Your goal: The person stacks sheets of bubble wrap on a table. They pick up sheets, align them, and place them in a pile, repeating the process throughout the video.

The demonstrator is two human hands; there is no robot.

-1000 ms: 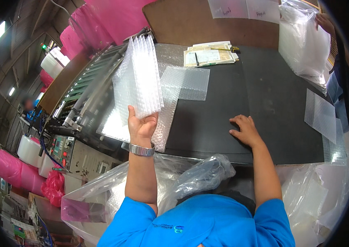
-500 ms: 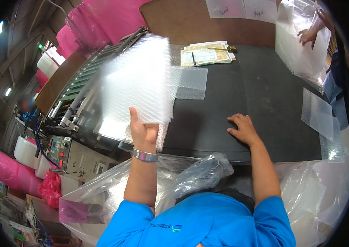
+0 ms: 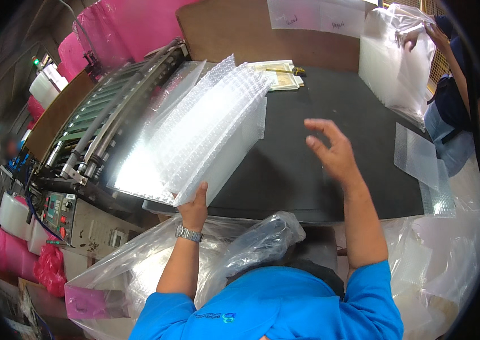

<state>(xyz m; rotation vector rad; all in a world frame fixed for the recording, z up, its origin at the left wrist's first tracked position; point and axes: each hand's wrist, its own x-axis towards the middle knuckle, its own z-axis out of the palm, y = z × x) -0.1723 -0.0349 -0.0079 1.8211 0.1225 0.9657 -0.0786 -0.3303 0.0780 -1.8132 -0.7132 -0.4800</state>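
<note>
Hovering (half-curled), the right hand (image 3: 335, 151) points leftward.

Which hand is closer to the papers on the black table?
Right. The right hand is open in front of the papers, slightly to their right; the left hand is farther, holding the near end of the bubble wrap.

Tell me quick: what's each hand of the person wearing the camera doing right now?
Left hand: closed on the lower end of the bubble-wrap sheets.
Right hand: open, holding nothing, over the black tabletop.
</note>
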